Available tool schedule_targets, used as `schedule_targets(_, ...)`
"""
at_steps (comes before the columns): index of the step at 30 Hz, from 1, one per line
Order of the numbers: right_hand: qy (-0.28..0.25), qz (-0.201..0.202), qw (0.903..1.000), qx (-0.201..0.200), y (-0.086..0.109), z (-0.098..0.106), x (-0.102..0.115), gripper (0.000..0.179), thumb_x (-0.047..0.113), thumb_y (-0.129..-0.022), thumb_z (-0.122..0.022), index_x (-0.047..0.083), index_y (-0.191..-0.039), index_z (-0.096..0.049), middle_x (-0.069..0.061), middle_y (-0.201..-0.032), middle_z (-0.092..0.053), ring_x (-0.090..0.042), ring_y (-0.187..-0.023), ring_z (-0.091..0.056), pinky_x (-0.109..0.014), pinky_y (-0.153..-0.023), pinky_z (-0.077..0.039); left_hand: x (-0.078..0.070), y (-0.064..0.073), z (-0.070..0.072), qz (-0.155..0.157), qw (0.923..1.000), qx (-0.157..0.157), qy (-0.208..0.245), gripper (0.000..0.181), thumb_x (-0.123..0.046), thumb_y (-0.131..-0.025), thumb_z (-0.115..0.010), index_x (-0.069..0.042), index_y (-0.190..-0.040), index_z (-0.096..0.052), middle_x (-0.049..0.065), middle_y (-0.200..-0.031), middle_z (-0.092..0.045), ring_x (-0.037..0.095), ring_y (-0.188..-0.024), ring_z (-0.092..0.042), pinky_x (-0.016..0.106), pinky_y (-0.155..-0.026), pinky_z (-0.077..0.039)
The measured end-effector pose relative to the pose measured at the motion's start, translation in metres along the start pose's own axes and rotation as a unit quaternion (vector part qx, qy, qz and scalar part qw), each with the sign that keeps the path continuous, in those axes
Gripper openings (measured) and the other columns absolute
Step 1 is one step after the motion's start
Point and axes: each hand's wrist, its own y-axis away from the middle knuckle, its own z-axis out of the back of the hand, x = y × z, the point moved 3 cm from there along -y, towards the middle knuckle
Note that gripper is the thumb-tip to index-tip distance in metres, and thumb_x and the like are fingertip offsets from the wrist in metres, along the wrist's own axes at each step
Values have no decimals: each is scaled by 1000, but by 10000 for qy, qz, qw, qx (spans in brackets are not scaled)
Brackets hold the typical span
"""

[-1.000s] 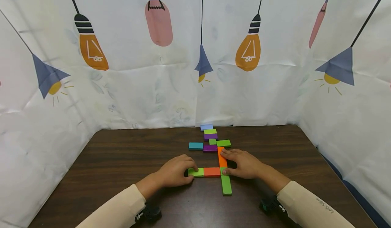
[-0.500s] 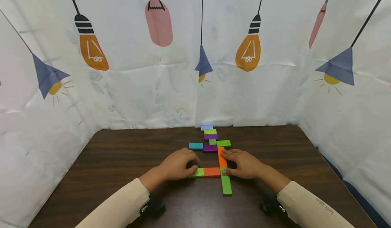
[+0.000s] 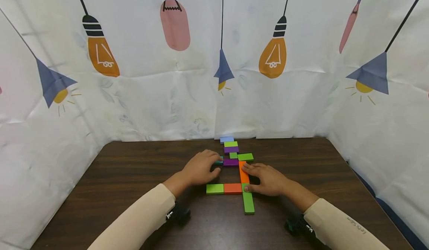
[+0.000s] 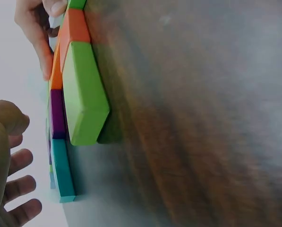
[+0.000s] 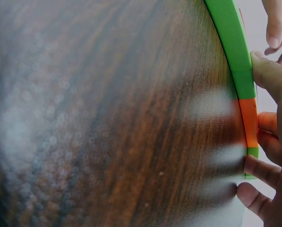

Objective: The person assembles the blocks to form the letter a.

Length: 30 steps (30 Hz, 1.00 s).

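Observation:
My left hand [image 3: 201,168] hovers over the left part of the layout, its fingers relaxed and overlapping the teal block [image 4: 63,165] in the head view. Nothing shows between its fingers in the left wrist view. Below it lie a lime green block [image 3: 215,189] and, end to end with it, a red-orange block [image 3: 232,189]. My right hand [image 3: 269,179] rests with its thumb on the long green block [image 3: 248,204] and its fingertips on the orange block [image 3: 242,175]. A purple block [image 3: 230,163] sits between the teal block and the orange one's far end.
Farther back, a green block [image 3: 245,157], a small green block [image 3: 233,155], another purple block [image 3: 231,150], a lime block [image 3: 230,144] and a light blue block [image 3: 226,140] run up to the table's far edge. A patterned cloth [image 3: 187,105] hangs behind the brown table [image 3: 134,175].
My left hand has left the lime green block and moved away from me, up to the teal block, which it now partly covers. The right hand and the blocks have stayed put.

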Motion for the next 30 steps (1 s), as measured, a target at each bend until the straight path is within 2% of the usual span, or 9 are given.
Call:
schedule_targets(7, -7, -25, 10000, 18, 0, 0, 0, 82, 66, -96, -56, 16, -158, -41, -2, -161, -39, -34, -146, -37, -68, -111, -31, 5, -14, -4, 154, 9998, 103, 16, 42, -29, -98, -67, -13, -137, -64, 4, -137, -62, 26, -131, -53, 50, -109, -42)
schedule_targets(18, -47, -26, 10000, 37, 0, 0, 1, 82, 66, -95, -58, 16, -158, -42, -1, -161, -39, -34, -146, -37, -68, -110, -31, 6, -31, -17, 406, 9968, 650, -219, 54, -37, -102, -61, -16, -151, -51, 5, -152, -51, 29, -142, -43, 49, -116, -34)
schedule_targets(26, -21, -9, 10000, 18, 0, 1, 1, 82, 67, -95, -57, 16, -158, -42, -1, -161, -39, -33, -146, -37, -68, -110, -31, 5, -40, -23, 748, 9933, 861, -203, 57, -42, -101, -59, -18, -152, -50, 2, -153, -50, 28, -143, -40, 51, -117, -32)
schedule_targets(30, -15, -5, 10000, -4, 0, 2, 2, 82, 67, -95, -58, 17, -158, -42, 0, -161, -40, -33, -145, -38, -67, -110, -32, 6, -41, -24, 842, 9927, 819, -276, 55, -43, -101, -59, -19, -150, -52, 2, -150, -53, 28, -141, -42, 51, -115, -34)
